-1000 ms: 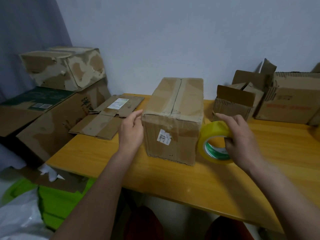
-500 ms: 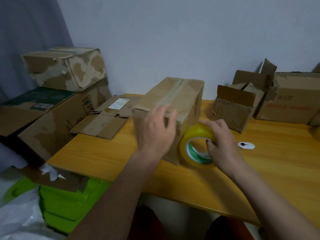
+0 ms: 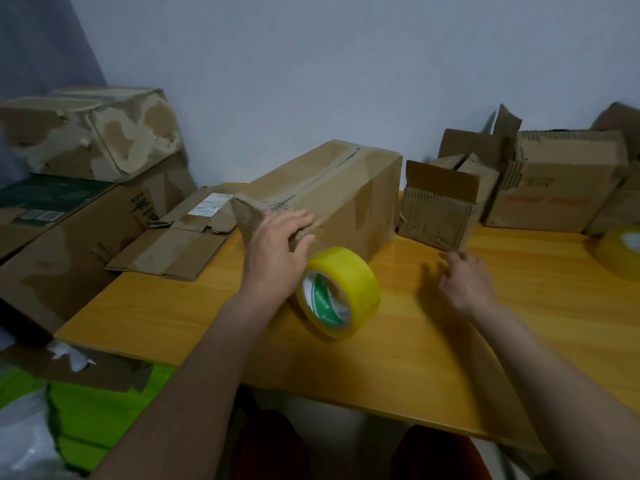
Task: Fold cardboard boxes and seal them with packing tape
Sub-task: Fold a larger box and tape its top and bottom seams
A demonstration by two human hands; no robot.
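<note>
A taped brown cardboard box (image 3: 339, 188) lies turned at an angle on the yellow wooden table (image 3: 415, 358). My left hand (image 3: 277, 251) grips its near end, fingers over the top edge and thumb on the front face. A yellow roll of packing tape (image 3: 341, 296) stands on its edge on the table right in front of the box. My right hand (image 3: 467, 282) hovers to the right of the roll, blurred, with relaxed fingers and nothing in it.
A flattened box (image 3: 180, 247) lies at the table's left end. Stacked boxes (image 3: 86, 133) stand further left. Open boxes (image 3: 446, 206) and a larger one (image 3: 561, 188) sit at the back right. A second tape roll (image 3: 620, 251) lies at the right edge.
The box has been swung round so its near end points left. My right hand let go of the tape roll and moved right. The roll now stands alone on the table.
</note>
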